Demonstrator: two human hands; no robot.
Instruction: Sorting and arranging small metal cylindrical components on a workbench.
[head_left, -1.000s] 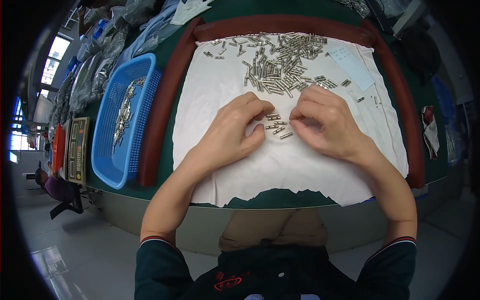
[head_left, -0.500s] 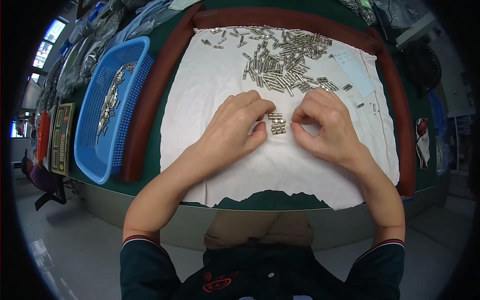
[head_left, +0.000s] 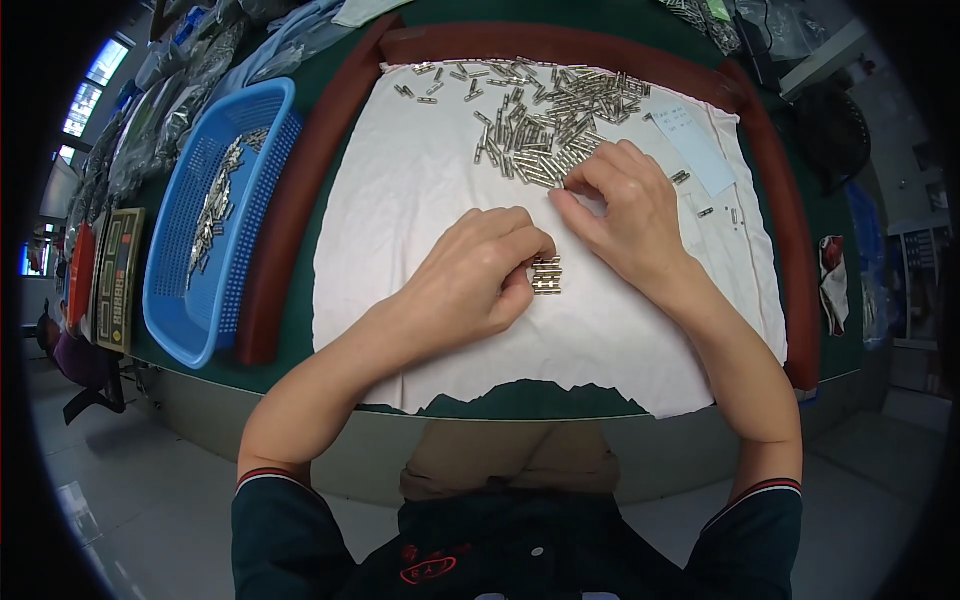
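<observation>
Head view, looking down on a green bench (head_left: 330, 30) spread with a white cloth (head_left: 400, 200) inside a dark red raised border (head_left: 300, 190). The left hand (head_left: 470, 275) rests near the middle of the cloth, its fingers (head_left: 525, 262) curled narrow against a short row of small metal pins (head_left: 546, 276) laid side by side, touching them at the left end; the right hand (head_left: 625, 205) lies farther and to the right, its fingers pinched close at the near edge of the loose pile of pins (head_left: 545, 115), whether one pin is already held between them cannot be told. Risks, as judged: the aligned row could be knocked askew or rolled apart if the left fingers press or slide, since the pins are round and the cloth is soft; a pin pinched from the pile could drag neighbours with it or slip and roll toward the stray pins (head_left: 720, 212) at the right; a wrinkle pulled in the cloth would scatter both groups. Hard to make out: the exact count in the row, partly covered by the left fingertips; the contents of the blue basket (head_left: 170, 270) at far left, seen only as a grey metallic heap; the pale paper slip (head_left: 697, 150) at far right, its marks too small; items beyond the border, bent and cut off by the lens rim.
</observation>
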